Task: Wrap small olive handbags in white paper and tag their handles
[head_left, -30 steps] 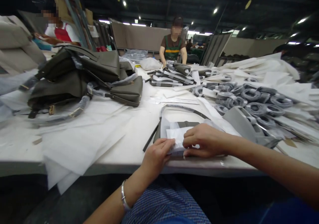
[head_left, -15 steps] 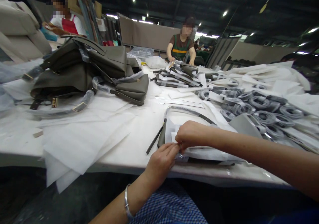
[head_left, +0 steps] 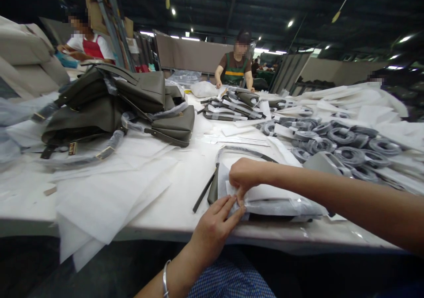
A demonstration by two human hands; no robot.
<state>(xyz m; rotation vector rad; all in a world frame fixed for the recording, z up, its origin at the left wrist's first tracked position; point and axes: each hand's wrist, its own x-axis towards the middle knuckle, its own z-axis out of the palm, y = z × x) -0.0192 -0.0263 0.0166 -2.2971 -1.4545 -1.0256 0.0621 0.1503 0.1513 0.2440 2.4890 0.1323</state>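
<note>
A dark olive bag (head_left: 213, 186), partly wrapped in white sheeting (head_left: 281, 200), lies at the table's front edge, its handle looped toward the back. My left hand (head_left: 215, 223) rests on the wrapping at the bag's near left part, fingers apart and nothing held. Just above it, my right hand (head_left: 247, 178) is closed with its thumb pressed down on the wrapping beside my left fingertips; whatever it may pinch is hidden. A dark strap (head_left: 204, 192) sticks out to the left of the bag.
Olive bags (head_left: 109, 99) are piled at left behind loose white sheets (head_left: 109, 196). Wrapped coiled straps (head_left: 344, 141) cover the right side. Across the table (head_left: 185, 174), a person (head_left: 235, 70) stands behind more wrapped bags (head_left: 228, 108); another person is at far left.
My left fingers have spread from their pinched pose beside my right hand. My right thumb now points down onto the wrapping. The view has shifted slightly.
</note>
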